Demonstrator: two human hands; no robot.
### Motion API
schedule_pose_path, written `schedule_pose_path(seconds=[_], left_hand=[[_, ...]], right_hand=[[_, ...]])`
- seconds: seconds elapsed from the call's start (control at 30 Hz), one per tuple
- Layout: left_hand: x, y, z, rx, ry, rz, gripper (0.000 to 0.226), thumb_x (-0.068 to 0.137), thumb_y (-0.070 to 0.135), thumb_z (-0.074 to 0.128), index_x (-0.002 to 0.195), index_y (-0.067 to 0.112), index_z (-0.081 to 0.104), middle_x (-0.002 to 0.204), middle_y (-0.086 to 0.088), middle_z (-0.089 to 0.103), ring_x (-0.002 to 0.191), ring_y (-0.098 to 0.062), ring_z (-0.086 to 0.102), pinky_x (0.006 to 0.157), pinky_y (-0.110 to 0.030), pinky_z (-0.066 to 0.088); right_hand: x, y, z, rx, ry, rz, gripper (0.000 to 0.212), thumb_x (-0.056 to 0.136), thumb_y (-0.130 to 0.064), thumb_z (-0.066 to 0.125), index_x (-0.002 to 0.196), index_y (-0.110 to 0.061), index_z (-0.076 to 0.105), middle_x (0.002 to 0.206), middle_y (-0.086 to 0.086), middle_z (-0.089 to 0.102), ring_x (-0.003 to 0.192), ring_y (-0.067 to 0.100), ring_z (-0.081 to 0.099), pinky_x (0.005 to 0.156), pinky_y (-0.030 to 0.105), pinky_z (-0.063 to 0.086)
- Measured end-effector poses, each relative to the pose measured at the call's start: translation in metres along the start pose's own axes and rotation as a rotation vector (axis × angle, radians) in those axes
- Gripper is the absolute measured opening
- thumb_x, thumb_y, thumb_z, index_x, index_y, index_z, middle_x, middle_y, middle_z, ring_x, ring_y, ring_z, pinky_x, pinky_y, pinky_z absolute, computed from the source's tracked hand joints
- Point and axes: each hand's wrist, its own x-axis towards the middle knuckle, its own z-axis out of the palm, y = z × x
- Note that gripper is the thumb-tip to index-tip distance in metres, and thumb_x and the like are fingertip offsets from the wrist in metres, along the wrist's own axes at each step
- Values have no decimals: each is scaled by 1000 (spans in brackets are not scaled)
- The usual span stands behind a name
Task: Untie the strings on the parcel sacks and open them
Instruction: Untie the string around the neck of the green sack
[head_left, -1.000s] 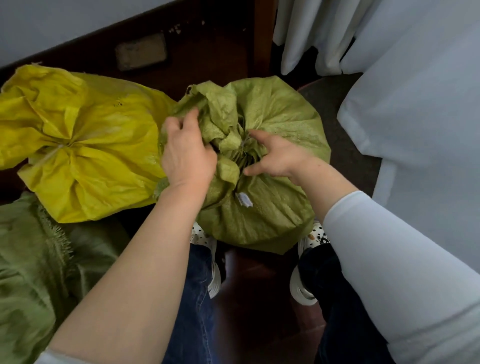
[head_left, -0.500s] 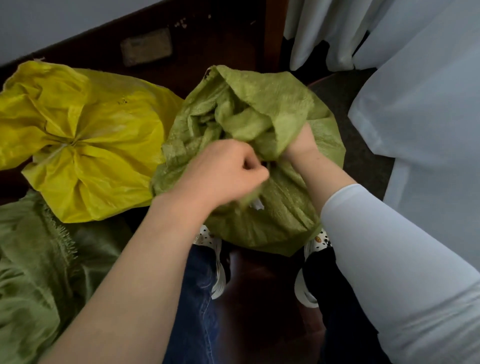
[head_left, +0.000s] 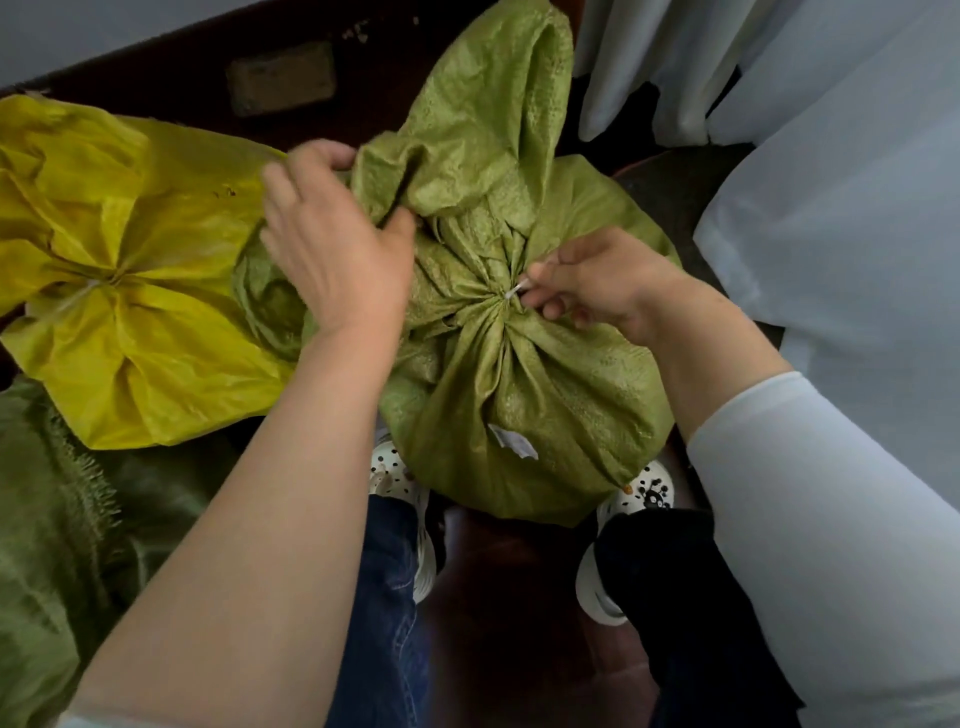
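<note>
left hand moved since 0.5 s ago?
Yes. The left hand went from the middle of the green sack toward the yellow sack, now gripping the green sack's loose top.

I cannot see the knot: the string (head_left: 514, 291) at my right fingers (head_left: 553, 270) is tiny. The sack (head_left: 545, 374) hides the tips of my left fingers (head_left: 314, 156).

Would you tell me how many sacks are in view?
3: a tied green sack at centre, a tied yellow sack to its left, and another green sack at lower left, partly cropped; others may be hidden.
</note>
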Motion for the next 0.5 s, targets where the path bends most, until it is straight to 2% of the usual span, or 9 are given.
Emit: schedule_pose_path(seconds=[0.07, 0.17, 0.27, 0.33, 0.4, 0.47, 0.5], left_hand=[[8, 0, -8, -87, 69, -33, 50, 70, 29, 70, 113, 14, 49, 118, -2, 48, 108, -16, 49, 92, -26, 37], [15, 3, -21, -20, 181, -34, 46, 66, 29, 71, 107, 20, 54, 121, -1, 48, 115, -18, 46, 93, -27, 32], [-4, 16, -24, 32, 250, 226, 23, 65, 21, 67, 85, 31, 63, 114, 3, 56, 117, -19, 38, 95, -39, 31], [-20, 22, -15, -19, 194, 435, 16, 69, 19, 62, 71, 34, 68, 102, 10, 62, 107, -15, 32, 91, -37, 23], [-30, 27, -7, 8, 20, 531, 20, 76, 22, 57, 79, 33, 73, 102, 14, 64, 104, -15, 30, 83, -28, 13], [-33, 26, 3, 144, -235, 513, 32, 82, 33, 53, 111, 33, 67, 123, 14, 57, 114, -18, 31, 84, -31, 16], [-34, 22, 9, 199, -361, 490, 43, 84, 38, 50, 128, 35, 54, 138, 13, 47, 121, -21, 29, 89, -35, 19]], right_hand=[[1, 0, 0, 35, 18, 6, 14, 92, -15, 57, 81, -11, 64, 74, 2, 67, 58, 10, 56, 49, 22, 36], [2, 0, 2, 85, 69, 6, 11, 91, -15, 58, 82, -10, 63, 72, 2, 66, 58, 10, 57, 49, 22, 37], [3, -2, 7, 155, 116, 3, 12, 91, -15, 59, 80, -11, 60, 71, 2, 65, 55, 9, 59, 50, 21, 42], [4, -2, 10, 157, 134, 0, 14, 92, -16, 57, 78, -12, 58, 71, 1, 65, 58, 9, 58, 53, 22, 44], [6, 0, 12, 86, 162, -15, 16, 93, -17, 55, 78, -13, 58, 73, -2, 62, 65, 10, 56, 58, 21, 43], [7, 1, 13, -20, 204, -56, 13, 94, -19, 53, 86, -13, 61, 74, -4, 58, 70, 8, 51, 62, 19, 41], [8, 1, 14, -68, 213, -91, 12, 94, -19, 53, 91, -12, 63, 77, -3, 56, 72, 8, 50, 66, 21, 41]])
